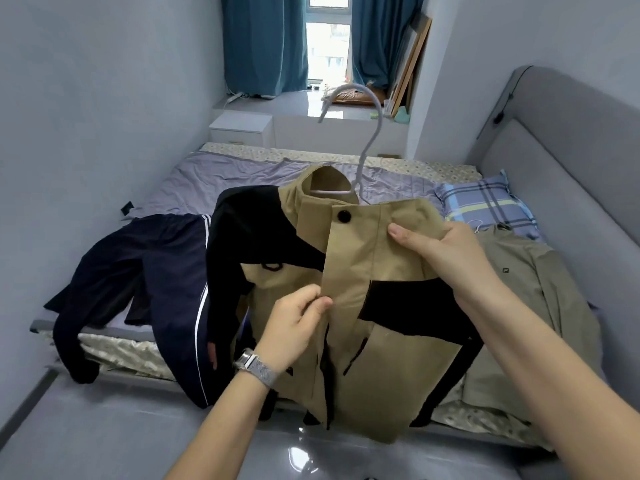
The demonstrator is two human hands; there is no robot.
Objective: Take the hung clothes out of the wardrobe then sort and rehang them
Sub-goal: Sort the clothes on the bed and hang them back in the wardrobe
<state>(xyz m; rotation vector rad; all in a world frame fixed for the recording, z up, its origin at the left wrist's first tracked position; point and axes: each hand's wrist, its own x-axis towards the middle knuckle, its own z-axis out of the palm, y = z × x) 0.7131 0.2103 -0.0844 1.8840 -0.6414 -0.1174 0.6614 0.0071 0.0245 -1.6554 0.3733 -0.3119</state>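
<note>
Jacket: a tan and black jacket (pixel 349 306) is hanging in the air in front of the person, above the near edge of the bed, its front facing the camera and 1 black button (pixel 343 216) showing below the collar.
Hanger: a pale hanger (pixel 363 147) is sitting inside the collar, its hook rising clear above the jacket and curling to the left.
Right hand: the right hand (pixel 440 252) is gripping the jacket's upper right shoulder, thumb lying flat on the front of the cloth and fingers curling behind it.
Left hand: the left hand (pixel 298 323) is pinching the front placket at mid-chest between thumb and fingers; a metal-mesh watch (pixel 256 365) is sitting on that wrist.
Bed: the bed (pixel 242 174) is carrying a lilac sheet, with a plaid pillow (pixel 485 202) near the grey headboard (pixel 561 140).
Other clothes: a navy tracksuit (pixel 149 282) with white stripes is lying on the left and drooping over the bed's edge; a grey-green shirt (pixel 526 306) is lying on the right, partly behind the jacket.
Room: blue curtains (pixel 263 43) are hanging on either side of a window, beyond a white nightstand (pixel 240 128).
</note>
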